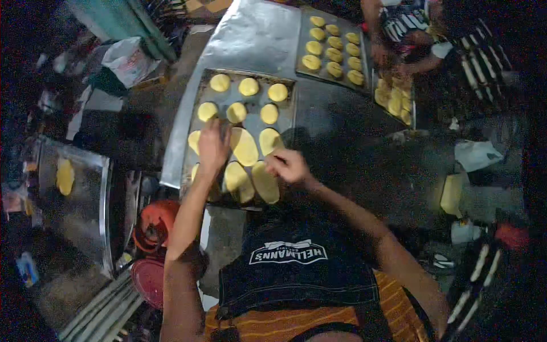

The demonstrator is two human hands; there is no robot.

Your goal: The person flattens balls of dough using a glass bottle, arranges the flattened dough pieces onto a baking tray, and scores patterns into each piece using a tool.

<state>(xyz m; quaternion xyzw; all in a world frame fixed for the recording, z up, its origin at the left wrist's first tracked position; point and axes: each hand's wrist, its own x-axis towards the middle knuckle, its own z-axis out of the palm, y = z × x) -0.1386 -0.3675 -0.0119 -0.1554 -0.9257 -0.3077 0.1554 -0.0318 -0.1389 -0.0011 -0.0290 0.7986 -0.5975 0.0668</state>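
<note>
A dark baking tray lies in front of me with rows of yellow dough pieces. The far pieces, like this dough round, are round; nearer ones, such as this long dough piece, are flattened into ovals. My left hand is over the tray's left side, fingers stretched out between the dough pieces and touching or just above them. At the right edge, my right hand has its fingers curled beside a dough oval. What those fingers hold, if anything, is hidden.
A second tray of dough sits farther back on the metal table. Another person's hands work over a third dough tray at right. To my left are a metal-edged surface with one dough piece and a red container.
</note>
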